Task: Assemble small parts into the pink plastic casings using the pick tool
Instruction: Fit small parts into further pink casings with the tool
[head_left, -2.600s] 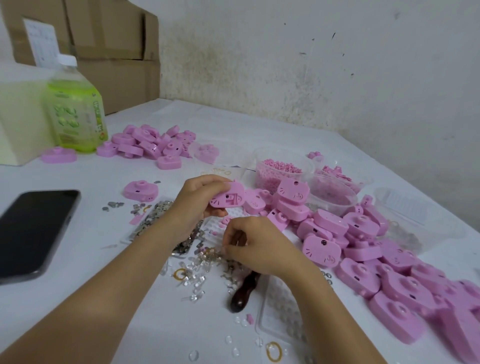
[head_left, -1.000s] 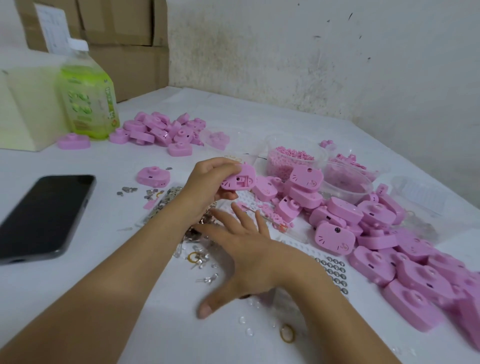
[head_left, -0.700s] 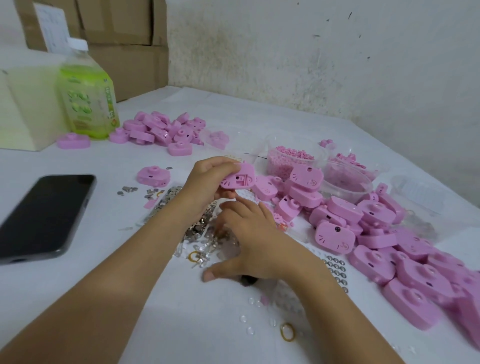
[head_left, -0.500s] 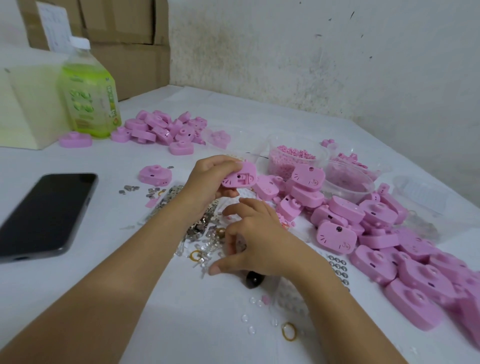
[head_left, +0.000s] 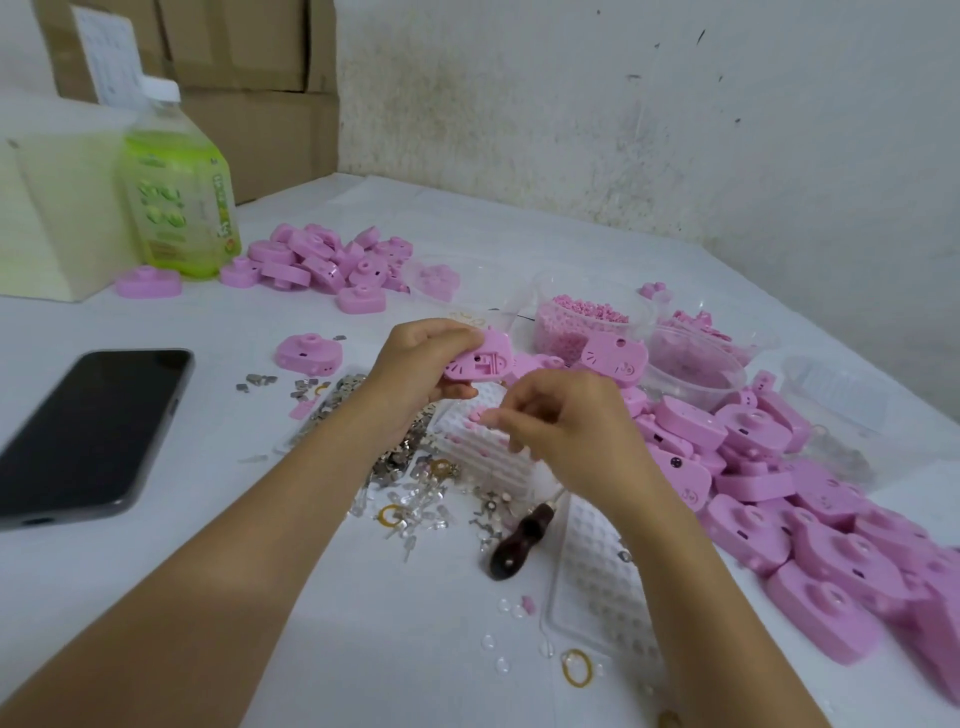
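Seating a small part cleanly likely called for a steady, level pink casing (head_left: 480, 361), gripped here in the left hand (head_left: 415, 364) above the white parts tray (head_left: 467, 441). The right hand (head_left: 571, 431) hovered beside it, fingers curled; whether they pinched anything was unclear. The pick tool (head_left: 519, 538) lay on the table (head_left: 208, 571) near the right wrist.

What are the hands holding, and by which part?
Left hand grips the pink casing by one end, fingers above, thumb below. Right hand is pinched; contents unclear.
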